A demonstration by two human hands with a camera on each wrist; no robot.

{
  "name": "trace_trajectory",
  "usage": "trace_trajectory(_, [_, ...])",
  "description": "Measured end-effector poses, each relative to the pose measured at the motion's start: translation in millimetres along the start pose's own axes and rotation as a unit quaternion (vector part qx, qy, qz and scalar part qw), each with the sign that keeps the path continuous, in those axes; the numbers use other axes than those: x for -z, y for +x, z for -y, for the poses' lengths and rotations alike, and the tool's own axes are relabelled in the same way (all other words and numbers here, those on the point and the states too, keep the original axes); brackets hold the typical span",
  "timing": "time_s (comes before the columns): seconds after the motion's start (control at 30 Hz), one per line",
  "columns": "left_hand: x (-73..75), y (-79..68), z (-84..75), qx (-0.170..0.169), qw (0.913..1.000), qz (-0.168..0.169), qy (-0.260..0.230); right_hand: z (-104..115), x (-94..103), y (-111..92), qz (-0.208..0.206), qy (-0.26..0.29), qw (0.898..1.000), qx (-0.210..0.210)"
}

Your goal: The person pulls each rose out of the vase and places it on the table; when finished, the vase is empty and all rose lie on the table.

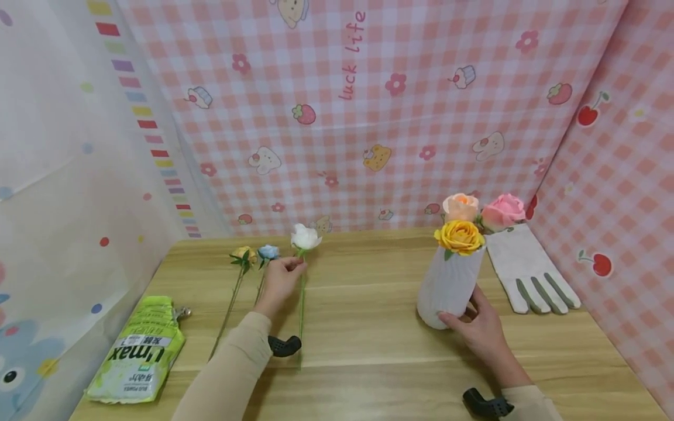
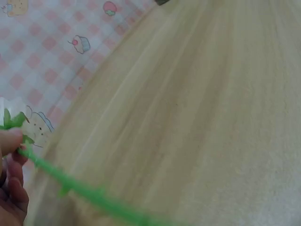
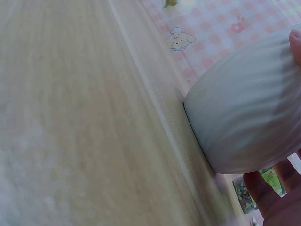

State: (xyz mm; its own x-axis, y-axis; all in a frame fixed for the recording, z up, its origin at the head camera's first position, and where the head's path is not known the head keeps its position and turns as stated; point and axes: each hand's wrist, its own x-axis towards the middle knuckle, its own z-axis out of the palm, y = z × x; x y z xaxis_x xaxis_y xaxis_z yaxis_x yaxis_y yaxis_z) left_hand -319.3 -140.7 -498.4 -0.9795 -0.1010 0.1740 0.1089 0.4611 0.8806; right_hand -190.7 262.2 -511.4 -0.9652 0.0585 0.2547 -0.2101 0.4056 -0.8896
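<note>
Nearest to us, two pale sleeves [image 1: 226, 374] reach in over the wooden counter [image 1: 337, 397], a black fitting [image 1: 284, 346] by each cuff, and a bright green bag [image 1: 137, 356] lies off to the left. And look at the right hand [image 1: 481, 327]: curled round the lower part of the white ribbed vase [image 1: 451, 286], thumb on one side, fingers on the other! The vase leans a touch from here; whether its base sits flat, I can't tell. Across to the left hand [image 1: 279, 283], finger and thumb closed together, pinching the white rose [image 1: 305, 237] by its green stem [image 1: 302, 292] just below the bloom, well apart from the vase. Near that hand, a blue flower [image 1: 268, 252] and a yellow rose [image 1: 244, 255], stems pointing our way. Up at the vase's mouth it's a golden rose [image 1: 460, 237] in front, a peach rose [image 1: 460, 206] behind, a pink rose [image 1: 502, 211] out to the right! Beside them lies a white-and-grey glove [image 1: 513, 257], and behind everything rises the pink checked cloth [image 1: 342, 134].
</note>
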Motion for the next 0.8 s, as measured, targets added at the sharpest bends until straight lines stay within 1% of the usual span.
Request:
trace_trajectory(0.07, [-1.5,-1.2,4.1,0.006,0.9999,-0.005,0.015,0.0,-0.2,-0.3,0.002,0.001,1.0,-0.002])
trace_trajectory(0.23, [-2.1,-2.6,10.6,0.008,0.998,-0.02,0.06,-0.7,-0.1,0.1,0.004,0.001,1.0,-0.004])
trace_trajectory(0.33, [-1.1,-4.3,13.6,0.021,0.9961,-0.02,0.083,-1.2,-0.1,-0.1,0.004,-0.001,1.0,-0.005])
trace_trajectory(0.43, [1.1,-8.5,14.4,0.027,0.9954,-0.012,0.091,-2.2,-0.7,-1.4,0.005,-0.005,1.0,-0.007])
trace_trajectory(0.53, [3.0,-13.9,16.0,0.019,0.9951,-0.009,0.097,-1.9,-1.5,-1.9,0.006,-0.007,1.0,-0.009])
trace_trajectory(0.67, [5.4,-21.5,18.0,0.015,0.9931,-0.025,0.113,-0.2,-1.5,-1.3,0.008,-0.004,1.0,-0.008])
trace_trajectory(0.8, [7.2,-27.0,16.7,0.014,0.9912,-0.04,0.126,0.9,-0.5,-0.4,0.006,-0.002,1.0,-0.006])
